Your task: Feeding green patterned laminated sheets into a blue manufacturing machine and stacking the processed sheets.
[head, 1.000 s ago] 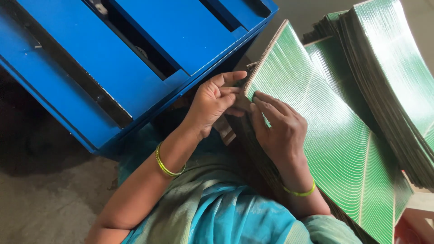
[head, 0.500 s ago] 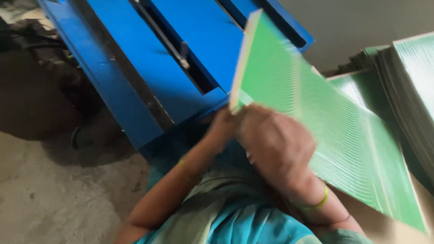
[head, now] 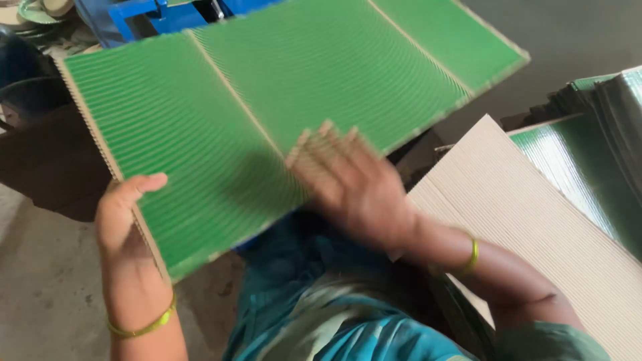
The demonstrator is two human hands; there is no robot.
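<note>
I hold a large green corrugated cardboard sheet (head: 267,100) flat in front of me, its ribbed green face up, with two crease lines running across it. My left hand (head: 124,220) grips its left edge, thumb on top. My right hand (head: 354,184) lies spread on the sheet's near edge, blurred by motion. Both wrists wear thin yellow-green bangles.
A stack of sheets (head: 535,220) with a plain beige face on top lies at my right, more green sheets (head: 595,134) beyond it. A blue metal frame (head: 144,13) shows at the top left behind the sheet. Grey concrete floor (head: 47,294) lies at the lower left.
The green sheet stood nearly upright on its edge over the stack; now it is swung left and laid flat across my view, covering the blue frame. Both hands moved with it.
</note>
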